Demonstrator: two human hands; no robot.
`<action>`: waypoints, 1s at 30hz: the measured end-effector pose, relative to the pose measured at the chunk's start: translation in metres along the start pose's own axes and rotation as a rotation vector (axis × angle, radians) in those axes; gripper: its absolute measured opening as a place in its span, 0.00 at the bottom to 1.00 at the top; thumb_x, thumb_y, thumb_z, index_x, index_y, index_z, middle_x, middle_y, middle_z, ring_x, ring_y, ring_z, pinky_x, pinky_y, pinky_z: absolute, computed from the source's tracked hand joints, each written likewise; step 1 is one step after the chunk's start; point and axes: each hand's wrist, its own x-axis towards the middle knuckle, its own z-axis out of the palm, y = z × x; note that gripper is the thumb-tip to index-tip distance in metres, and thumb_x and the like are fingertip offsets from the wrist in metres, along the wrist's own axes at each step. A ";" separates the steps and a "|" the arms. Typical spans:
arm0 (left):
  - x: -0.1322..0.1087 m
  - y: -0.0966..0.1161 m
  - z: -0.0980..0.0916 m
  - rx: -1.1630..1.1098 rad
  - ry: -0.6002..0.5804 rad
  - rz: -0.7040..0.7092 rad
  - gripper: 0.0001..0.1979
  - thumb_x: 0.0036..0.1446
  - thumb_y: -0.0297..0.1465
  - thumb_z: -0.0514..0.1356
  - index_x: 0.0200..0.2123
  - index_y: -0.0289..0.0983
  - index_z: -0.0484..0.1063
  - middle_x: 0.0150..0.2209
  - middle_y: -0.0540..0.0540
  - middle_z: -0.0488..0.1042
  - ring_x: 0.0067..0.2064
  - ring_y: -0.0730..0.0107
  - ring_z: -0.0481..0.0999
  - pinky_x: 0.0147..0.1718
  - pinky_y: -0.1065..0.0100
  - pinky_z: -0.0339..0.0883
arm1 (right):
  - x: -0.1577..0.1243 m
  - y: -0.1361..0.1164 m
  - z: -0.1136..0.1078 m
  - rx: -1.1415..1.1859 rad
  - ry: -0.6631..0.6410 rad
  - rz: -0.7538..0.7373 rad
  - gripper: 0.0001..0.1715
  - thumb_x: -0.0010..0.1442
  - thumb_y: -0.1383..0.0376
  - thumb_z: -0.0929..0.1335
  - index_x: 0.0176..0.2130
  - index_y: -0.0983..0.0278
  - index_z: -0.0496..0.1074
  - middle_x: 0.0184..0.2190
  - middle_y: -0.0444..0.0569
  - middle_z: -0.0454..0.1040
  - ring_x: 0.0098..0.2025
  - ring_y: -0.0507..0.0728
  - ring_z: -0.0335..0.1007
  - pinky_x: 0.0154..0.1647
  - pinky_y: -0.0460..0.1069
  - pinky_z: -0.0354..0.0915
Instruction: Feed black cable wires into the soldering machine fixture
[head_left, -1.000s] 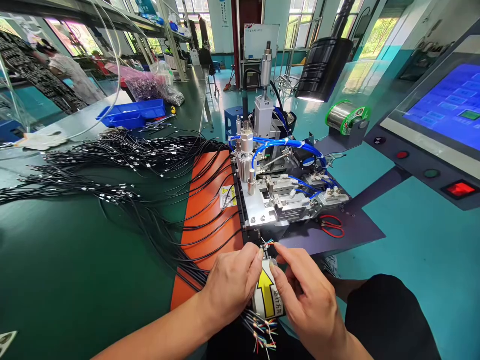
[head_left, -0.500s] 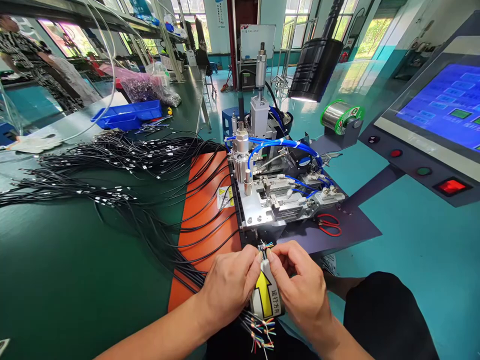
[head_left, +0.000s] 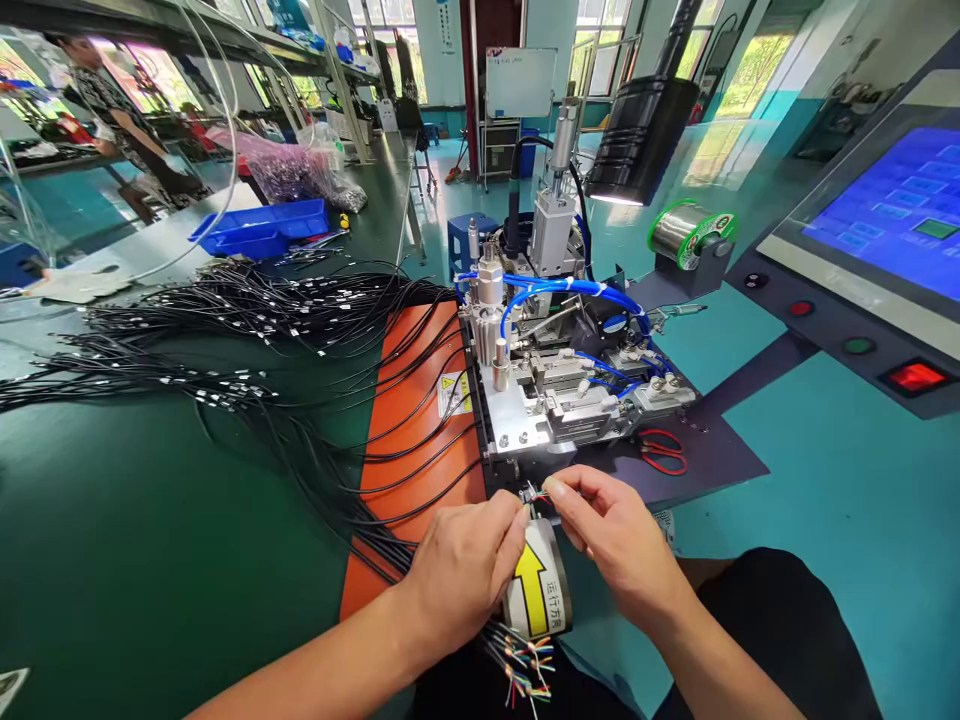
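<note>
My left hand (head_left: pixel 469 560) is closed in a pinch at the end of a black cable, just above the round white guide marked with a yellow arrow (head_left: pixel 532 590). Thin coloured wires (head_left: pixel 535 494) fan out from that cable end. The fingertips of my right hand (head_left: pixel 622 545) are pinched on these wires, to the right of my left thumb. Below my left hand hangs a bundle of black cables with stripped, multicoloured wire ends (head_left: pixel 529 665). Directly ahead stands a metal machine (head_left: pixel 555 390) with blue air hoses.
Black cables (head_left: pixel 300 310) lie in heaps on the green table (head_left: pixel 187 530) and cross an orange plate (head_left: pixel 405 400). Red-handled scissors (head_left: pixel 664 455) lie right of the machine. A solder spool (head_left: pixel 690 235), a lamp (head_left: pixel 641 140) and a control screen (head_left: pixel 885 210) stand beyond. A person (head_left: pixel 124 120) is at far left.
My right hand has drawn slightly up and away from the white guide, its fingertips now on the wires. My left hand keeps its pinch. The person at far left has shifted rightward.
</note>
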 end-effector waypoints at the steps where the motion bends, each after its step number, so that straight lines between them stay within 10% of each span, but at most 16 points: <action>1: 0.000 0.000 0.000 0.000 -0.002 -0.004 0.14 0.71 0.32 0.47 0.31 0.39 0.62 0.23 0.53 0.66 0.23 0.72 0.65 0.25 0.69 0.55 | 0.000 0.000 0.001 0.006 0.005 -0.002 0.22 0.62 0.48 0.68 0.33 0.65 0.75 0.20 0.41 0.65 0.22 0.50 0.55 0.21 0.45 0.52; 12: 0.002 0.003 -0.030 -0.130 -0.132 -0.109 0.10 0.67 0.27 0.52 0.48 0.42 0.67 0.41 0.47 0.71 0.41 0.67 0.73 0.38 0.70 0.67 | 0.006 0.013 0.003 -0.025 0.047 -0.003 0.25 0.61 0.45 0.68 0.30 0.64 0.72 0.22 0.42 0.66 0.23 0.51 0.56 0.22 0.45 0.54; 30: 0.000 -0.012 -0.016 -0.124 -0.090 -0.087 0.16 0.65 0.21 0.48 0.49 0.40 0.70 0.38 0.46 0.65 0.36 0.69 0.70 0.35 0.72 0.68 | 0.014 0.028 0.009 -0.034 0.020 0.025 0.20 0.65 0.51 0.67 0.32 0.65 0.72 0.27 0.43 0.68 0.29 0.52 0.60 0.30 0.46 0.58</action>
